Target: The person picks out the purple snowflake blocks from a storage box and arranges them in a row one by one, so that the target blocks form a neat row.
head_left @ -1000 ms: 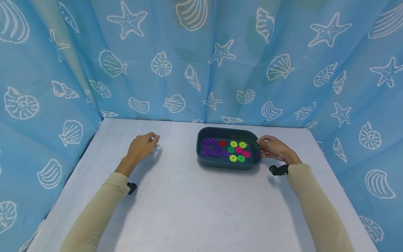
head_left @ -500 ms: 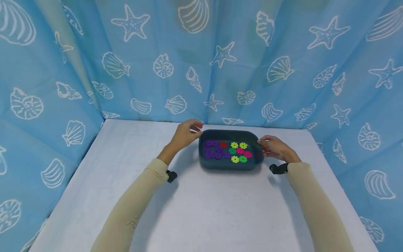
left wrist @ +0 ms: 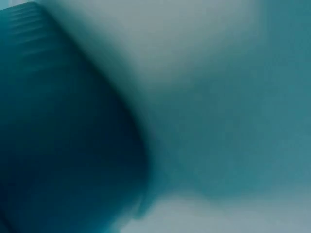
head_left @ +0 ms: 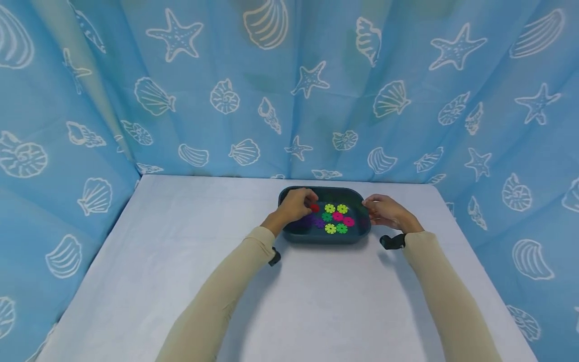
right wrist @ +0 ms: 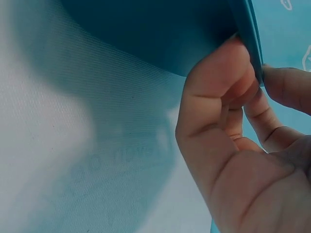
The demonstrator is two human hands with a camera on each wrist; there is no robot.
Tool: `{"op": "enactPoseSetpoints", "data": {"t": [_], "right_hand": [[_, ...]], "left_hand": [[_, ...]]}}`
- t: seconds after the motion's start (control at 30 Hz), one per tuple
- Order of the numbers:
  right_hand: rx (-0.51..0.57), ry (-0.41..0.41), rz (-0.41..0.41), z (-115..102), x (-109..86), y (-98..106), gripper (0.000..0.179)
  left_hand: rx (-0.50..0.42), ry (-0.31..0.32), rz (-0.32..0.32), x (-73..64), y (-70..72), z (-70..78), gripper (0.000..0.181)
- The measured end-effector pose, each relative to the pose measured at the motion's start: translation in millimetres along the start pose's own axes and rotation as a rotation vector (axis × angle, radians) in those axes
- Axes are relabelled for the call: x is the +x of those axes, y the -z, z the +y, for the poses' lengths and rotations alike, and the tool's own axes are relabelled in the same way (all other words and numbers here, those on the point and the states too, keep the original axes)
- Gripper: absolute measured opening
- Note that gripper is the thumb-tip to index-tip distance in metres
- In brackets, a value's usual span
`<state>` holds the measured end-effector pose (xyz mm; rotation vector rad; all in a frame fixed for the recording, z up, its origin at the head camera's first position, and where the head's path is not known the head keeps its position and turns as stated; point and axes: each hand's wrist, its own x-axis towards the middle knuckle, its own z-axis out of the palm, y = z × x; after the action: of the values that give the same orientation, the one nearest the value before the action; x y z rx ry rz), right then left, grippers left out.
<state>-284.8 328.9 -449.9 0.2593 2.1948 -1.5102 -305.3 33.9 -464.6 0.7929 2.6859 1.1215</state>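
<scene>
A dark green-blue tray with rounded corners stands at the back of the table. In it lie several flower-shaped plastic discs: yellow, green, pink, purple and one red disc. My left hand reaches over the tray's left end, fingertips right at the red disc. It covers most of the purple discs, and I cannot tell whether its fingers hold one. My right hand pinches the tray's right rim; the right wrist view shows its fingers at the rim. The left wrist view is blurred, mostly tray wall.
The table has a white cloth over it. A blue curtain with white shell and starfish prints hangs right behind the table's back edge and along both sides. A dark wrist camera sits on my right wrist.
My left hand has moved right, from the table's left side past the tray's left rim and in over the discs. My right hand has stayed at the right rim.
</scene>
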Motion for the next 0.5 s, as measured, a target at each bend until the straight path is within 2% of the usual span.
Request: {"op": "enactPoseSetpoints", "data": {"t": [0.3,0.4,0.5], "right_hand": [[0.012,-0.003,-0.004,1.1,0.4,-1.9,0.033],[0.016,-0.002,-0.004,0.8,-0.2,-1.2,0.032],[0.024,-0.006,-0.001,1.3,-0.3,-0.1,0.031]], "left_hand": [[0.220,0.020,-0.161,4.5,-5.3,-8.4,0.044],[0.242,0.025,-0.187,5.6,-7.7,-7.3,0.045],[0.246,0.026,-0.188,6.9,-10.3,-5.8,0.046]]}}
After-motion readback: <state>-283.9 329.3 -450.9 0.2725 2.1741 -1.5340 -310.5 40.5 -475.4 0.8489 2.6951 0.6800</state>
